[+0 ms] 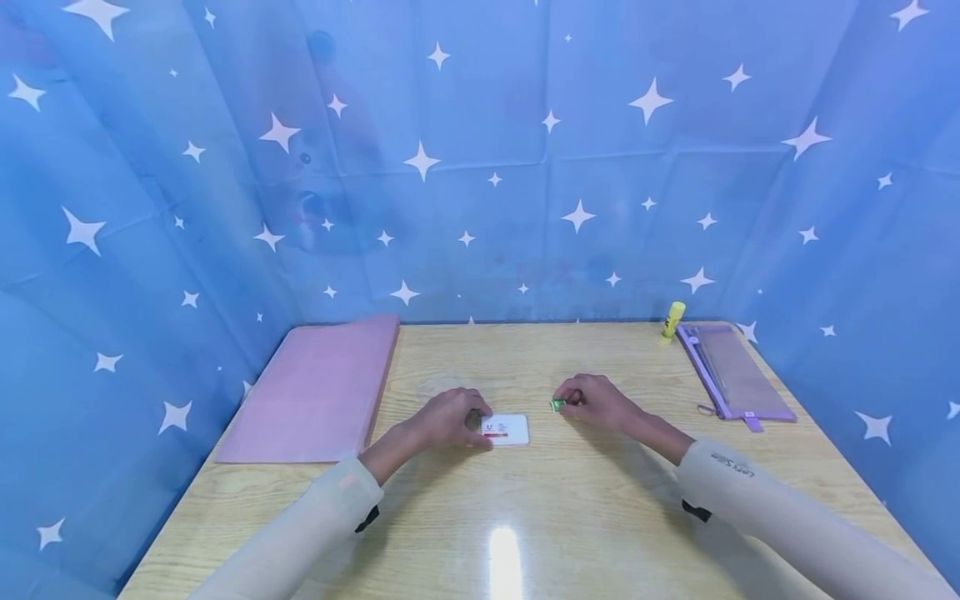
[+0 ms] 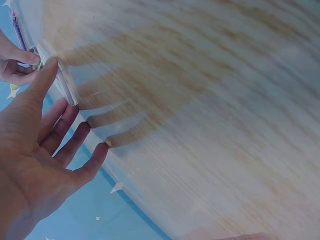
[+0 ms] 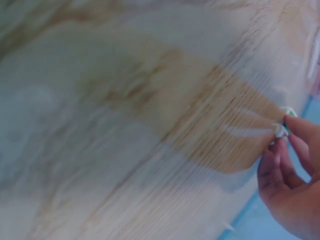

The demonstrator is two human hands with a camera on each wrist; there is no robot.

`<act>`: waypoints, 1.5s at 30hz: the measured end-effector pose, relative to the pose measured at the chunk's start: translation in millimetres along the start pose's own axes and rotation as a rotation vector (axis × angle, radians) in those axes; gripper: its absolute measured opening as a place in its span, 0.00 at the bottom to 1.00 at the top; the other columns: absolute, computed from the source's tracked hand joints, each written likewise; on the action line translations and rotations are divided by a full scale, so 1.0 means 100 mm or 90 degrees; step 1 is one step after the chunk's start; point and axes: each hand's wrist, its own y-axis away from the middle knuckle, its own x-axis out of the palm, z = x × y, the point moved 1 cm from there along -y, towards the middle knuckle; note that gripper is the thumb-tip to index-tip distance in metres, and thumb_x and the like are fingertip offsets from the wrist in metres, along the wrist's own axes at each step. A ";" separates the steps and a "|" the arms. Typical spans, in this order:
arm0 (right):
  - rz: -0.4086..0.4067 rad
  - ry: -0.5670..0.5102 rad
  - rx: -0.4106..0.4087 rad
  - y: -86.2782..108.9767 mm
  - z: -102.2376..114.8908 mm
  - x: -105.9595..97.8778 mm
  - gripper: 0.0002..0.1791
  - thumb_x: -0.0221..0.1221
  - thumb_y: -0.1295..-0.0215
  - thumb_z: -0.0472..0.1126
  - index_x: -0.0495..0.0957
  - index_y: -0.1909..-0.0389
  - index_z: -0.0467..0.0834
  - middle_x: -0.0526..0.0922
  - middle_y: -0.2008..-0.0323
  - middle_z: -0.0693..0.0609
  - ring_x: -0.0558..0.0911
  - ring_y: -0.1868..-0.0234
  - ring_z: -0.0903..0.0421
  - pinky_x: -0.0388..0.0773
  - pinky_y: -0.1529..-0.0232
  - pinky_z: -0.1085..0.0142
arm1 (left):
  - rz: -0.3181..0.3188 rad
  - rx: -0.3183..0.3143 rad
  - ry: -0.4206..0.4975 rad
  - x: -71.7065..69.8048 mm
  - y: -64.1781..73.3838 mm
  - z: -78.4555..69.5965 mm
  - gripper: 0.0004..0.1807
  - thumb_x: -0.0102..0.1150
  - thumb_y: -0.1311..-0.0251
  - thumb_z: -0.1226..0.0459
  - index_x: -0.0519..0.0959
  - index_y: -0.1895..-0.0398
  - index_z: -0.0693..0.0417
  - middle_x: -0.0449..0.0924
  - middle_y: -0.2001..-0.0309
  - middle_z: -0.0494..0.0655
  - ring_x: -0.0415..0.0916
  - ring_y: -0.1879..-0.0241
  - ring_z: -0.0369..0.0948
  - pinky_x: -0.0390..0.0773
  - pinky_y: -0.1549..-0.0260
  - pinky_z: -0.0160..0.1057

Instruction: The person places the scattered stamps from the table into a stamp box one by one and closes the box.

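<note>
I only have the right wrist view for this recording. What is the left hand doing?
Observer: In the head view, the left hand holds the left end of a white rectangular item.
Operator: Does its upper face carry anything?
Observer: Yes, some printing, too small for me to read reliably.
Operator: And what lies beyond the right hand, toward the far right of the table?
Observer: A purple-edged pouch, with a yellow tube just left of its far end.
</note>
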 end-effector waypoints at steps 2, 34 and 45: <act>-0.001 -0.005 -0.003 0.01 0.00 0.00 0.08 0.68 0.33 0.32 0.85 0.54 0.37 0.84 0.66 0.53 0.81 0.66 0.59 0.80 0.62 0.66 | 0.001 -0.001 -0.001 0.00 0.00 0.00 0.28 0.79 0.45 0.51 0.86 0.44 0.54 0.85 0.47 0.44 0.78 0.52 0.41 0.77 0.52 0.38; -0.029 -0.025 0.026 0.01 0.03 -0.01 0.10 0.64 0.33 0.28 0.86 0.54 0.38 0.89 0.63 0.47 0.88 0.62 0.53 0.83 0.61 0.65 | 0.005 -0.008 -0.002 0.01 0.00 0.02 0.29 0.80 0.47 0.50 0.86 0.44 0.53 0.85 0.47 0.43 0.78 0.51 0.40 0.77 0.51 0.38; -0.044 -0.014 0.017 0.01 0.01 -0.02 0.08 0.65 0.33 0.29 0.86 0.55 0.38 0.89 0.66 0.50 0.87 0.65 0.56 0.82 0.64 0.68 | 0.006 -0.007 -0.006 0.00 -0.01 0.02 0.29 0.80 0.46 0.49 0.86 0.44 0.52 0.84 0.47 0.43 0.78 0.51 0.40 0.77 0.51 0.38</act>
